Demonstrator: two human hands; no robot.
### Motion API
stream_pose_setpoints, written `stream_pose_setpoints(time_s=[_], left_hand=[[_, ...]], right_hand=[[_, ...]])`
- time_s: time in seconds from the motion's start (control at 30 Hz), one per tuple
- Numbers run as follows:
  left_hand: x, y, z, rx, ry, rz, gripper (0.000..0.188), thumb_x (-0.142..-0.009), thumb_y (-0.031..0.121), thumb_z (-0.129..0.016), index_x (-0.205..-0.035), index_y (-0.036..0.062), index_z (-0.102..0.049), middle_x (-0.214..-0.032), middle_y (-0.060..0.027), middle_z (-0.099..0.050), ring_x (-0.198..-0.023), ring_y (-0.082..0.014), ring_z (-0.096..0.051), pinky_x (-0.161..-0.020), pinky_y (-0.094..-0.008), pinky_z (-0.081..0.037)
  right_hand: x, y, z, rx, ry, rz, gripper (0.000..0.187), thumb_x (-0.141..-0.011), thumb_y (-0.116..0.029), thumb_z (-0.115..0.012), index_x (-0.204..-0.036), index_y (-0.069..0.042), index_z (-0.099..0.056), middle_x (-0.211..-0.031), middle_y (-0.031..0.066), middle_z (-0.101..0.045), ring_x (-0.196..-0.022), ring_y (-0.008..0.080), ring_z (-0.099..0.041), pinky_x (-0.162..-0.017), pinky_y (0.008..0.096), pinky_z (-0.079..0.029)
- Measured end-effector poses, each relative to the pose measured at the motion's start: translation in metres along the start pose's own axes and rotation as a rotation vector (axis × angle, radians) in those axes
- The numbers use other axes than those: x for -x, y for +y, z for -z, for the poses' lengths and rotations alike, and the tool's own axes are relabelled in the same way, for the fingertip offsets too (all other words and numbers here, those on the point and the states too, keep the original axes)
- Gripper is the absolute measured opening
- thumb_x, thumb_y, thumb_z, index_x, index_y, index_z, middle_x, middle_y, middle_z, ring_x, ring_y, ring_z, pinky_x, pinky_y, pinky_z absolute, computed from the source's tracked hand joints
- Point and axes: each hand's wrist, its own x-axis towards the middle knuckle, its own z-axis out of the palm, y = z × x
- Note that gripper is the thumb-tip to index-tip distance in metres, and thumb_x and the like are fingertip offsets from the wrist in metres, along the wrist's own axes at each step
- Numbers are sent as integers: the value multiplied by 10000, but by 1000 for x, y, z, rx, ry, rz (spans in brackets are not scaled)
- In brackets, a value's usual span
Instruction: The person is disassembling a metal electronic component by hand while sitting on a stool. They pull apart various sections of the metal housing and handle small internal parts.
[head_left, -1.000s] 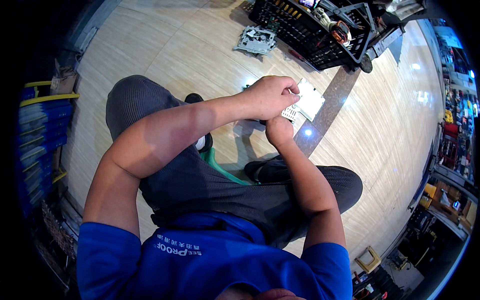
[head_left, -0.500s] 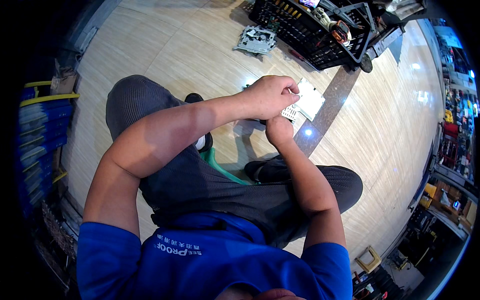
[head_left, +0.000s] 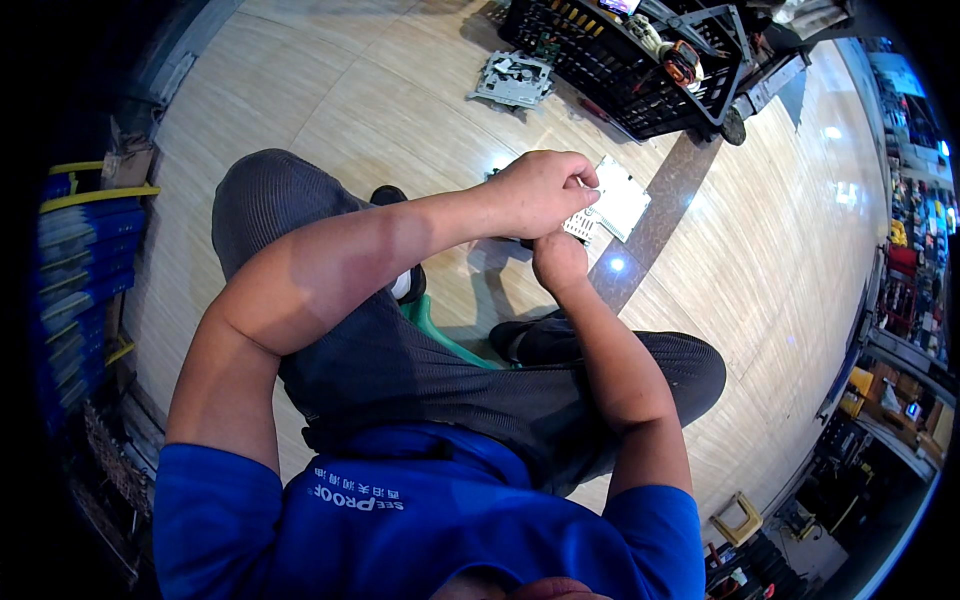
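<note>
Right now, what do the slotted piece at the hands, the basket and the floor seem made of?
Slotted piece: probably thin metal, pale, with neat cut-outs; not certain.
Basket: likely moulded plastic, black, with regular openings.
Floor: probably glossy tile, ceramic or stone, with bright lamp reflections.

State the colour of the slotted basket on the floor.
The slotted basket is black, best seen in the head view.

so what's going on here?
A seated person has both bare hands at a pale slotted part: left hand curled over it, right hand at its near edge. The exact grips are partly hidden. A flat white panel shows just beyond. A silvery mechanism lies on the floor beside a loaded black basket.
</note>
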Motion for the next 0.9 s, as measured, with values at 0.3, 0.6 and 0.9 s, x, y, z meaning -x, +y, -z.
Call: stream_pose_setpoints(time_s=[0.3, 0.6, 0.9], left_hand=[[1, -3, 1, 16, 7, -12, 260, -951, 153, -628, -1133, -33, -632, -897, -87, -679, -833, -136, -633, -768, -298, -520], [1, -1, 1, -6, 13, -23, 274, -943, 167, -633, -1128, -35, -639, -908, -107, -686, -839, -158, -648, -777, -311, -524], [0, -2, -1, -5, 8, -21, 258, -947, 156, -627, -1123, -32, -639, -905, -99, -684, -835, -152, -642, -773, -306, -522]], right_hand=[[0, -3, 3, -1, 15, -18, 213, -960, -150, -456, -999, -27, -626, -909, 184, -671, -769, 317, -711, -622, 425, -580], [2, -2, 6, 3, -27, -22, 256, -995, -167, -418, -1023, -22, -627, -914, 186, -669, -758, 325, -706, -623, 433, -579], [1, 0, 4, -8, -44, -27, 246, -979, -168, -439, -1002, -24, -637, -903, 189, -672, -756, 331, -708, -632, 437, -577]])
